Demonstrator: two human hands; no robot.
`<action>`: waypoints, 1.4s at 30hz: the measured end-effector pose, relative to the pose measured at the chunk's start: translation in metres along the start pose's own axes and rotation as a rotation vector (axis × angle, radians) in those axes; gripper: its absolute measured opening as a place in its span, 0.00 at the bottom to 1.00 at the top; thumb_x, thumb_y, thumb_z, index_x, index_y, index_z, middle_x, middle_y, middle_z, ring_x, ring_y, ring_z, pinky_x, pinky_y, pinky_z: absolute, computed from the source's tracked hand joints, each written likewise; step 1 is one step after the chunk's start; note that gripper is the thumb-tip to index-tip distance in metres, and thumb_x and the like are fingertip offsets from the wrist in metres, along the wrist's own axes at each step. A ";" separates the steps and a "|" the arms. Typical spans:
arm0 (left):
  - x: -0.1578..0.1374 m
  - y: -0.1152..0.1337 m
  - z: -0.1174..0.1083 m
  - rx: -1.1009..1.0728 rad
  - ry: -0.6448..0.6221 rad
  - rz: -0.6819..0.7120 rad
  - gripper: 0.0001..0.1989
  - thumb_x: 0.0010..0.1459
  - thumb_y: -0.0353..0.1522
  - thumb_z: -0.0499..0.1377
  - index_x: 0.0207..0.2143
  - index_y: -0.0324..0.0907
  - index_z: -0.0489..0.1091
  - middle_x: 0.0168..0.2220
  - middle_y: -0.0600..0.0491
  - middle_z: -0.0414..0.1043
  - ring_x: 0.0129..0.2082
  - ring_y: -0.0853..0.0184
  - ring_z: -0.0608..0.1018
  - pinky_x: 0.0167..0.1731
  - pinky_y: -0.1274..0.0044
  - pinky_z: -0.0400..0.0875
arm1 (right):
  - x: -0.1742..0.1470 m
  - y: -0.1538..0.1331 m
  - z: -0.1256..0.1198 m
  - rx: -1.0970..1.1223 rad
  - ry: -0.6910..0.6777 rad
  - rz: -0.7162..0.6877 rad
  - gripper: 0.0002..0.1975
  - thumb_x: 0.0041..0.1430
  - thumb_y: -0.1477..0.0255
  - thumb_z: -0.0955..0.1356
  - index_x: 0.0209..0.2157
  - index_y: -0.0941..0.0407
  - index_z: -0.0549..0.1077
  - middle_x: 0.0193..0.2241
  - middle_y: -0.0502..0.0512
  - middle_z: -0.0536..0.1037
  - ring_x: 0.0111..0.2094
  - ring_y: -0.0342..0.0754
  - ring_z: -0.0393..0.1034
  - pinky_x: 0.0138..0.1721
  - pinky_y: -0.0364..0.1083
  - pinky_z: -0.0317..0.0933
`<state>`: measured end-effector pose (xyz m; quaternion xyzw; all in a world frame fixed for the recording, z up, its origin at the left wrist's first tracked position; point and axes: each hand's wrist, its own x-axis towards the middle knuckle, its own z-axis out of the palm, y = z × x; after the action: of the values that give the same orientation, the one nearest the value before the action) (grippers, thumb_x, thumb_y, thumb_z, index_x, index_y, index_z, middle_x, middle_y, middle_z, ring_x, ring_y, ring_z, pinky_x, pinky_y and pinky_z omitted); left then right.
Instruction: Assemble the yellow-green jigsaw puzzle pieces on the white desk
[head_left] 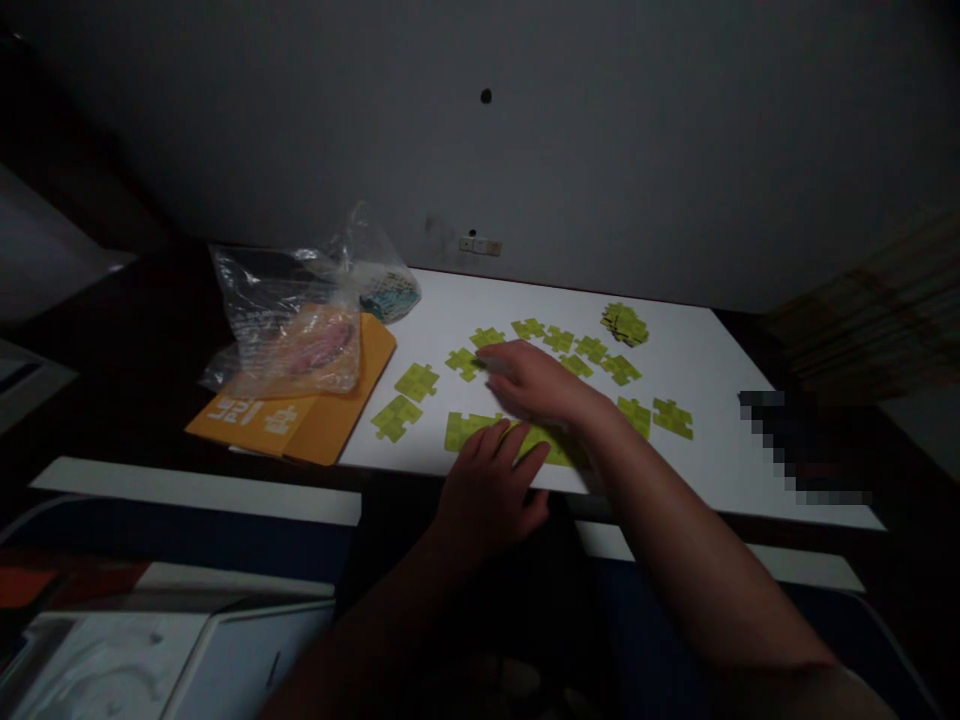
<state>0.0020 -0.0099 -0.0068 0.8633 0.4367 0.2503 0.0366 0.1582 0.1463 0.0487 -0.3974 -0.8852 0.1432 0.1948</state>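
Note:
My left hand [491, 482] rests at the table's near edge, fingers spread over a joined strip of yellow-green jigsaw puzzle pieces [459, 432]. Above it, my right hand [531, 378] reaches across to the left, thumb apart from the fingers. Its fingertips are at the right edge of a loose puzzle piece [462, 364] lying flat; whether they press on it I cannot tell. More loose pieces form an arc around both hands, among them one piece [417, 382] on the left and another [673, 418] on the right. My right forearm hides part of the strip.
A stack of puzzle pieces [625, 325] sits at the back right of the white table [720, 365]. At the left lie an orange folder [367, 375] and a clear plastic bag [262, 290]. An open box [112, 650] is at the lower left. A wall [600, 150] rises behind.

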 end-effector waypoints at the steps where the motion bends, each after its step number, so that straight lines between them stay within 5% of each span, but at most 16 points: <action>1: 0.000 0.000 0.000 -0.009 0.006 0.003 0.29 0.68 0.42 0.68 0.68 0.44 0.75 0.70 0.39 0.74 0.70 0.42 0.74 0.67 0.49 0.72 | 0.016 0.005 0.006 0.007 -0.045 -0.023 0.28 0.67 0.73 0.73 0.67 0.49 0.78 0.66 0.60 0.82 0.66 0.63 0.75 0.70 0.65 0.66; 6: -0.002 -0.001 0.000 -0.019 0.017 0.011 0.28 0.70 0.42 0.66 0.68 0.43 0.75 0.71 0.40 0.73 0.71 0.43 0.72 0.68 0.52 0.72 | 0.056 0.009 0.022 -0.005 -0.173 -0.090 0.31 0.63 0.74 0.75 0.68 0.49 0.77 0.62 0.62 0.82 0.66 0.64 0.73 0.70 0.65 0.65; 12: -0.002 -0.001 -0.001 -0.028 0.003 0.007 0.27 0.71 0.42 0.66 0.68 0.43 0.74 0.71 0.40 0.73 0.70 0.44 0.74 0.67 0.53 0.72 | 0.046 0.005 0.012 0.027 -0.170 -0.096 0.29 0.57 0.76 0.79 0.61 0.48 0.81 0.58 0.60 0.83 0.62 0.64 0.75 0.67 0.65 0.68; 21: -0.002 -0.002 0.001 -0.036 0.018 0.013 0.28 0.69 0.40 0.67 0.68 0.43 0.75 0.71 0.39 0.74 0.72 0.41 0.73 0.67 0.49 0.73 | -0.009 0.035 -0.019 0.246 -0.027 0.206 0.18 0.65 0.71 0.73 0.56 0.55 0.85 0.50 0.62 0.87 0.38 0.54 0.79 0.46 0.58 0.77; 31: -0.001 -0.002 -0.003 0.034 0.032 -0.012 0.25 0.66 0.36 0.71 0.65 0.45 0.79 0.70 0.41 0.77 0.69 0.42 0.77 0.67 0.49 0.75 | -0.116 0.077 -0.035 0.535 0.181 0.478 0.17 0.60 0.66 0.76 0.51 0.51 0.86 0.43 0.58 0.88 0.39 0.54 0.80 0.45 0.55 0.74; 42: -0.008 -0.005 -0.008 0.126 0.040 -0.005 0.22 0.68 0.33 0.67 0.64 0.49 0.79 0.67 0.43 0.79 0.67 0.42 0.78 0.63 0.50 0.77 | -0.152 0.083 -0.031 0.417 0.272 0.440 0.17 0.66 0.67 0.74 0.55 0.49 0.87 0.45 0.57 0.88 0.38 0.53 0.78 0.44 0.56 0.73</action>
<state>-0.0087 -0.0142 -0.0045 0.8575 0.4545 0.2395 -0.0260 0.3190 0.0871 0.0067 -0.5461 -0.6957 0.3056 0.3526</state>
